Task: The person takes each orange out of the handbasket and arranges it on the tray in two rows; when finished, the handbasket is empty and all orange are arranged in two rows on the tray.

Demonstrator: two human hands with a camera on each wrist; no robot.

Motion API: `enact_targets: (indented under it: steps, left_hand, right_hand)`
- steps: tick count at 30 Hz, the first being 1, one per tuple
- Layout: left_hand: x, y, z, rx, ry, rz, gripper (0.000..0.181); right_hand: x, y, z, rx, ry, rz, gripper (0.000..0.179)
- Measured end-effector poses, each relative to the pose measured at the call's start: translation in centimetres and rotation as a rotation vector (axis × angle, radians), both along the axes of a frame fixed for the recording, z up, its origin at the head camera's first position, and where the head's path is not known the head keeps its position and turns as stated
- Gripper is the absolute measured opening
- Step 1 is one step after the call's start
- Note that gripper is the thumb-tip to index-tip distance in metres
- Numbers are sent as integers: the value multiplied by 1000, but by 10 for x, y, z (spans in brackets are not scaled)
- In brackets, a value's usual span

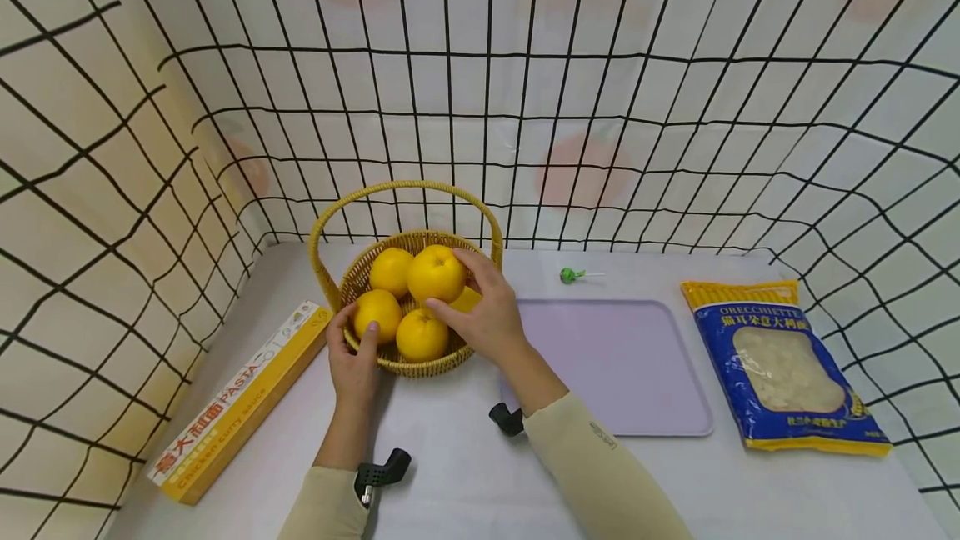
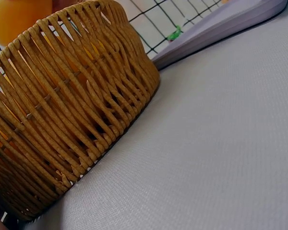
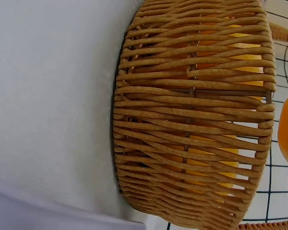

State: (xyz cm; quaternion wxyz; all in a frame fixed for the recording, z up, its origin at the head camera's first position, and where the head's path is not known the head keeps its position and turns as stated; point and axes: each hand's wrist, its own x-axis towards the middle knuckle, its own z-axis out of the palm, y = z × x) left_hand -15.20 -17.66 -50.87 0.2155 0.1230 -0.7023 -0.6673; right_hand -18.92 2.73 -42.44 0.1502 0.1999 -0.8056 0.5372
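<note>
Fingers of the right hand [image 1: 487, 311] are pinching the upper orange [image 1: 437, 273] above the basket [image 1: 426, 368], apparently from opposite sides so its roundness cannot slip; the left hand [image 1: 353, 361] is gripping the near-left orange [image 1: 381, 313] inside the basket's rim, perhaps steadying it.

Basket [image 1: 423, 369] of oranges [image 1: 422, 335] on the table [image 1: 450, 482], between box [image 1: 243, 407] and tray [image 1: 615, 373].
On the left, box running slantwise from beside the basket toward the near side; on the right, tray just beside the basket, bag [image 1: 783, 373] farther right; just behind the tray, lollipop [image 1: 572, 276]; behind it all and along both sides, wire mesh [image 1: 537, 117]; over the basket, one orange [image 1: 435, 273] higher than the rest.
</note>
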Motion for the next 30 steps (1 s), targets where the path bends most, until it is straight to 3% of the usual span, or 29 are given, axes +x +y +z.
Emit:
enact_targets:
  steps: [5,15,30]
  left_hand:
    - [0,0,0,3,-2,-1,46]
    - [1,1,0,9,5,-6,44]
    - [0,-1,-1,-6,4,-5,45]
  right_hand:
    - [11,10,-1,-28,13,-22,72]
    - [25,32,-10,37,156,-66,76]
    - [28,58,-17,8,138,-174,74]
